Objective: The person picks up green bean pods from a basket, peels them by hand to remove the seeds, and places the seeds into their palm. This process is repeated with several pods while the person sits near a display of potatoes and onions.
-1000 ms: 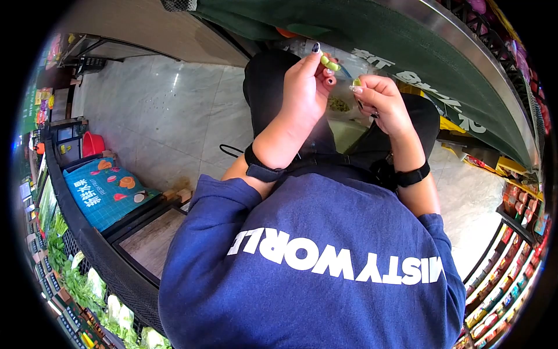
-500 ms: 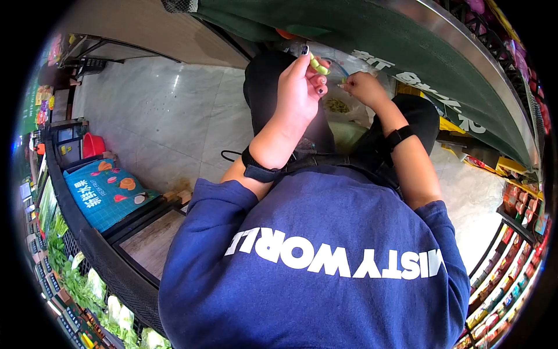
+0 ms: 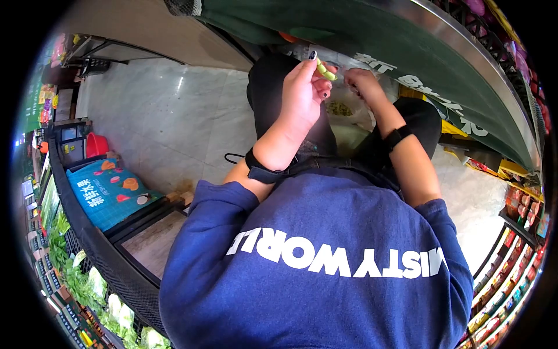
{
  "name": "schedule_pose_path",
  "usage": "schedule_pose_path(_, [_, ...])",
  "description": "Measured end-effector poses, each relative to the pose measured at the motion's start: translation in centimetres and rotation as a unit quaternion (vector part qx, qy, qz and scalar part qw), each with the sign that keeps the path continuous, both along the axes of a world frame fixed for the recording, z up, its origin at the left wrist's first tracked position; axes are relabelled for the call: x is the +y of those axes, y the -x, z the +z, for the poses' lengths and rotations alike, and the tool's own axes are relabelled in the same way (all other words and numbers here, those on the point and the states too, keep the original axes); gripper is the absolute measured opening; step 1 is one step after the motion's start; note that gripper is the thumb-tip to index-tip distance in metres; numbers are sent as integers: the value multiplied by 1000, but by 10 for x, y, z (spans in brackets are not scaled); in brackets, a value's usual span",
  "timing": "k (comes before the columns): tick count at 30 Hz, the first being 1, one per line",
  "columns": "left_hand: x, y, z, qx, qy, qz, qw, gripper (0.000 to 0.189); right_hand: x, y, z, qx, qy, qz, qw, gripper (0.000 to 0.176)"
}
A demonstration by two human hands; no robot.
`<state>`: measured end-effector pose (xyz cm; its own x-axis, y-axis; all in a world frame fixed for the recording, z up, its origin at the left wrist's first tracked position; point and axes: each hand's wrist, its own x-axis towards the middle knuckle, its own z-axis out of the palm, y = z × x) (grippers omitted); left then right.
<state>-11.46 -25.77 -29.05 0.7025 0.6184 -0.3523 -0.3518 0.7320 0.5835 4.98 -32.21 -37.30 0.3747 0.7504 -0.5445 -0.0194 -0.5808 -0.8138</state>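
Note:
My left hand point(image 3: 305, 90) is raised at the upper middle, its thumb and fingers closed on a green bean pod point(image 3: 326, 71). Just to its right, my right hand point(image 3: 361, 85) has its fingers curled together; what they hold, if anything, is too small to make out. A small gap separates the two hands. Below and between them, a heap of green bits point(image 3: 339, 109) lies in a pale plastic bag or container between my knees.
A green cloth with white lettering point(image 3: 418, 81) hangs ahead and to the right. At the left are a blue printed box point(image 3: 107, 192), a red bin point(image 3: 96, 144) and leafy vegetables point(image 3: 87, 282). Packaged goods point(image 3: 511, 262) line shelves at the right.
My left hand has shifted slightly right and down with the pod. My right hand has turned and its fingers are more curled; the green bit seen at its fingertips no longer shows.

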Motion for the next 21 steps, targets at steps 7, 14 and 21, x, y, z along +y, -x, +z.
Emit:
schedule_pose_path(7, [-13,-21,18,189,-806,150,541,17,-2,46,66,614,-258,-264,698,42])
schedule_pose_path(14, [-24,-23,17,140,-823,73,546,22,-19,40,68,655,-348,-259,618,42])
schedule_pose_path(21, [-22,-18,25,151,-842,15,518,19,-23,43,70,657,-433,-176,592,47])
